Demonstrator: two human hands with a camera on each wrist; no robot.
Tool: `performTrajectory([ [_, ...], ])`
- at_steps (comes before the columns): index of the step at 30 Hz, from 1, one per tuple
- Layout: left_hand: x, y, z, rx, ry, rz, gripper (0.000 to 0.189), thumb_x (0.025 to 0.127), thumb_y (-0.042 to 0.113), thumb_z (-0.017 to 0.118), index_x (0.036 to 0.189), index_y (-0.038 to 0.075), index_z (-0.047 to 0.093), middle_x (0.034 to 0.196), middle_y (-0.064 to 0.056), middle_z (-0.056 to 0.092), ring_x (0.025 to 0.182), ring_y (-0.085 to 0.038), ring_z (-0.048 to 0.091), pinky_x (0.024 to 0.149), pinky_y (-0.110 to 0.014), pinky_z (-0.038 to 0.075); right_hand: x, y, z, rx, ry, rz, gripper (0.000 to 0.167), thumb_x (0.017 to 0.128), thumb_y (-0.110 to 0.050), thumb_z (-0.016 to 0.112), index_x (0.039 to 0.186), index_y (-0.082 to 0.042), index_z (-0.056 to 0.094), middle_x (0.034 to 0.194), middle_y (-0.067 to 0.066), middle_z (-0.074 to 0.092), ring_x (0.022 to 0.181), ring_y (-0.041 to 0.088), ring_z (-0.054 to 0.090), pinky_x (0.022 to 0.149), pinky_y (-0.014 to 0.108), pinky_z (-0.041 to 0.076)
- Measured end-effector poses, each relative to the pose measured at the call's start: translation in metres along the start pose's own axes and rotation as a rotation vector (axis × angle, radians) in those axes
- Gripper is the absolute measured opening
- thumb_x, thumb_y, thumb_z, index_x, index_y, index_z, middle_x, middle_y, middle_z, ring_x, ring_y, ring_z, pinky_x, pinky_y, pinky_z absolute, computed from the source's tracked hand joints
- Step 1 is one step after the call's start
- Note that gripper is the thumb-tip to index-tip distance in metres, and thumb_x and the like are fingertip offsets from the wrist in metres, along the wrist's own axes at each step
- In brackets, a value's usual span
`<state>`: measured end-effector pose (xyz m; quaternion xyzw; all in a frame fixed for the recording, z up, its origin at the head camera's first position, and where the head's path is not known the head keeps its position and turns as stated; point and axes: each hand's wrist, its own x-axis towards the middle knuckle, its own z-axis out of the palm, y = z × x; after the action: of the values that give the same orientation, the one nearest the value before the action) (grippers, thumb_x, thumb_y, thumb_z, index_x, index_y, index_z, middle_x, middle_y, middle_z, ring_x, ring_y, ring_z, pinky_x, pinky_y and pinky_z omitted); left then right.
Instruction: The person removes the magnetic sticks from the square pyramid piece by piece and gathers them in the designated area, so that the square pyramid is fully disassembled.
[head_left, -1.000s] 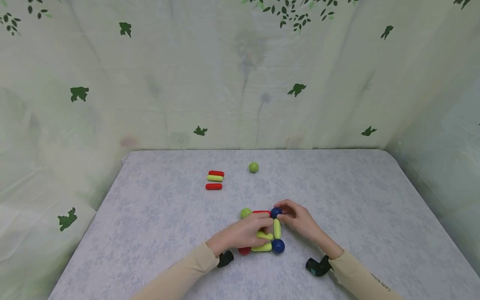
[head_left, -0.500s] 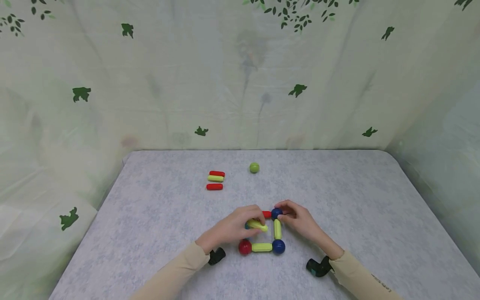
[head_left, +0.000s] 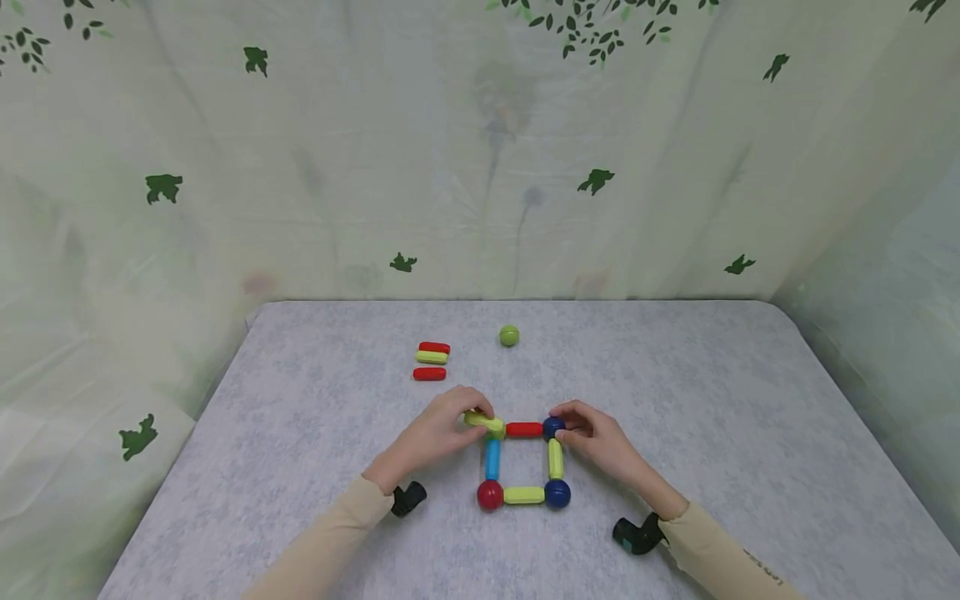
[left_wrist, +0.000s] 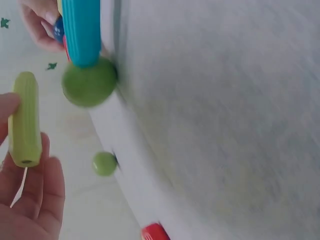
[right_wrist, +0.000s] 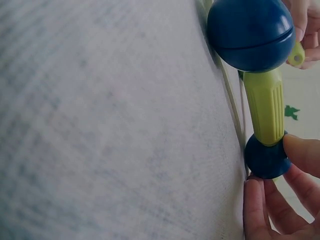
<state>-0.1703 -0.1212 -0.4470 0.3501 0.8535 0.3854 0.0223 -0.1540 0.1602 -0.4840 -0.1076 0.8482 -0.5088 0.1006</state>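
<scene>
A square of toy building rods and balls lies on the table. Its corners are a red ball (head_left: 491, 495), a near blue ball (head_left: 557, 493), a far blue ball (head_left: 552, 427) and a green ball (left_wrist: 89, 85). Between them run a light-blue rod (head_left: 492, 460), a red rod (head_left: 524, 430) and two yellow-green rods, one on the right side (head_left: 555, 459), one in front. My left hand (head_left: 441, 423) pinches a loose yellow-green rod (left_wrist: 25, 120), raised close by the green ball. The right hand (head_left: 598, 435) holds the far blue ball between thumb and fingers.
Farther back on the table (head_left: 675, 358) lie two red rods, one nearer (head_left: 429, 374), with a yellow-green rod (head_left: 431, 357) between them. A spare green ball (head_left: 509, 336) sits to their right. A printed cloth (head_left: 450, 167) hangs behind the table.
My left hand has lifted the yellow-green rod from inside the square and carried it left and away from me, to the green corner ball. The right hand keeps its hold on the blue ball.
</scene>
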Motion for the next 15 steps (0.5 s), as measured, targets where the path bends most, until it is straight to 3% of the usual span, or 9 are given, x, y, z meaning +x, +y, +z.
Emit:
performTrajectory([
  [7,-0.005,-0.021,-0.018,0.084,0.123,-0.109,0.022,0.083,-0.001,0.071,0.1,0.01,0.065,0.098,0.004,0.063,0.091,-0.013,0.056,0.083,-0.033,0.049,0.0,0.0,0.0,0.004,0.0,-0.001,0.026,0.091,-0.011,0.066,0.116,-0.014,0.062,0.111,0.001,0.062,0.099,0.018,0.056,0.086,0.035,0.048],
  [15,-0.005,-0.047,-0.033,0.204,0.162,-0.182,0.018,0.082,0.0,0.073,0.097,0.008,0.066,0.098,-0.001,0.064,0.095,-0.019,0.057,0.085,-0.037,0.048,0.0,0.0,0.0,0.008,0.0,-0.001,0.026,0.091,-0.011,0.066,0.116,-0.014,0.062,0.112,0.001,0.062,0.1,0.019,0.056,0.086,0.034,0.048],
])
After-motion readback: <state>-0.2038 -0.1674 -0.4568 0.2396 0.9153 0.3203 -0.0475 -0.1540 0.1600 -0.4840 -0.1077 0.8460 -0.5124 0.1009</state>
